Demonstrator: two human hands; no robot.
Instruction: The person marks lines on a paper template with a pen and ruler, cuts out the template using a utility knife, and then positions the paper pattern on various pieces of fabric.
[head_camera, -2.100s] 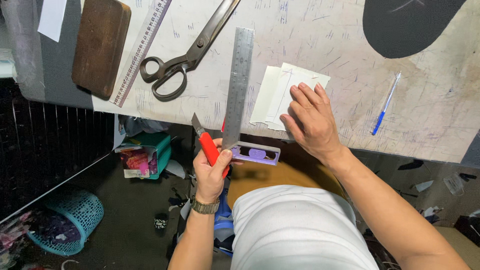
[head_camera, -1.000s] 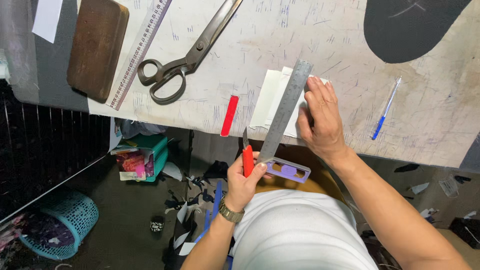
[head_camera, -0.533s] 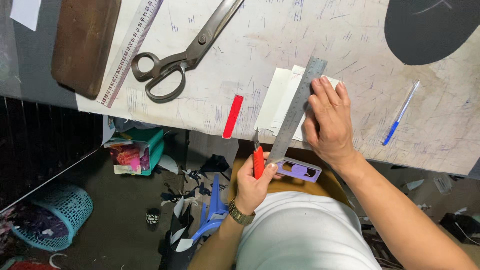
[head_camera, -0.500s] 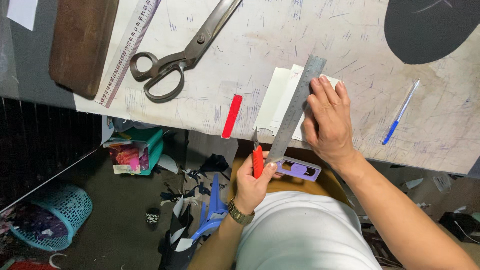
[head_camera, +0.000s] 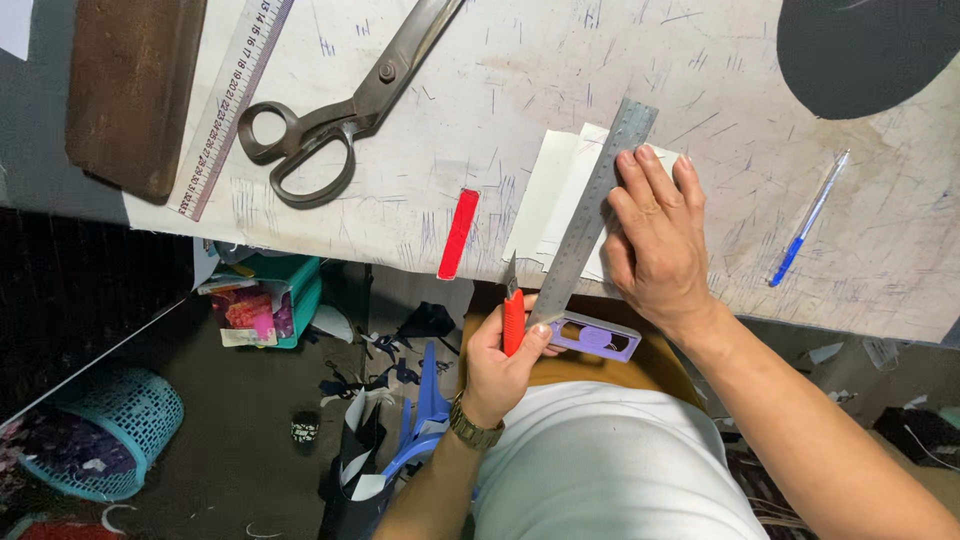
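Thin, floppy white card (head_camera: 560, 200), pinned flat under steel ruler (head_camera: 592, 215) by pressing right hand (head_camera: 655, 240); left hand (head_camera: 505, 360) clenched on red utility knife (head_camera: 513, 318).

Left hand (head_camera: 505, 365) fisted near the body, watch on wrist, right hand (head_camera: 655, 240) flat, fingers extended forward, forearm angled.

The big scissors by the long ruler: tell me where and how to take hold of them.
Grip the scissors at the two finger loops, coming from the table's near edge. The loops lie open and flat toward that edge, apart from the long ruler; the closed blades point away, toward the far side.
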